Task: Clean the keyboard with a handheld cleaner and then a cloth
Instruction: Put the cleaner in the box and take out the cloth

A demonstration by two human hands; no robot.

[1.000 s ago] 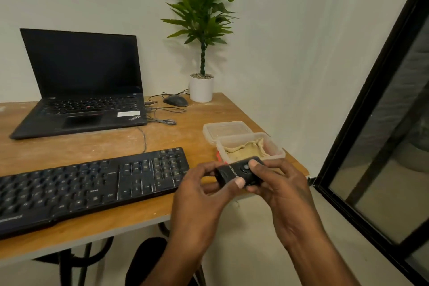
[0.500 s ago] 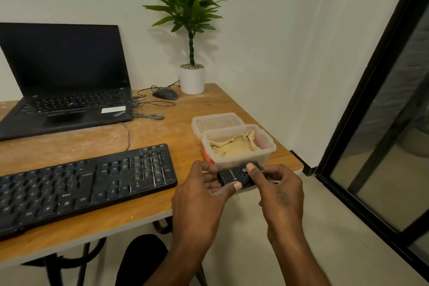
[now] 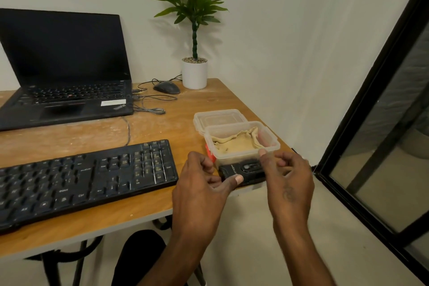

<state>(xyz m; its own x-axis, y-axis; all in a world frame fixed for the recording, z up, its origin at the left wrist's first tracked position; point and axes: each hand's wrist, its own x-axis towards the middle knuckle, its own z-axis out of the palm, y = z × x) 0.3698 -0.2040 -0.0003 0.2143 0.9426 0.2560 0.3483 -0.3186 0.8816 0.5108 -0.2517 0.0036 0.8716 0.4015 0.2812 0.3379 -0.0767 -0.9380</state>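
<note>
— What do we have in our hands?
— Our left hand [image 3: 204,183] grips the black handheld cleaner [image 3: 243,170], thumb laid along its near edge and fingers curled round its left end. Our right hand [image 3: 287,176] is at the cleaner's right end, fingers curled over it and thumb raised above. It covers that end, so we cannot tell whether it truly grasps the cleaner or only touches it.

— Where is the cleaner sitting?
— Level, at the near edge of the wooden surface [image 3: 92,220], buttons facing up. We can't say whether it rests on the wood or is lifted off it.

— And just beyond our hands?
— A clear plastic tub [image 3: 269,144] stands right behind the cleaner, with the tan cloth [image 3: 234,144] crumpled inside. Its lid [image 3: 218,117] lies flat just behind the tub. Something red [image 3: 210,154] peeks out at the tub's left lower corner; we can't make out what it is.

— The keyboard?
— The black keyboard [image 3: 81,181] lies left of our left hand, its number pad end just beside our knuckles.

— Farther out?
— Beyond the keyboard sits an open black laptop [image 3: 65,72], screen dark. Right of it are a black mouse [image 3: 166,87] and loose cables [image 3: 151,104], and past those a potted plant [image 3: 194,30] in a white pot at the surface's far corner. Off to the right of our right hand runs a dark-framed glass door [image 3: 383,123].
</note>
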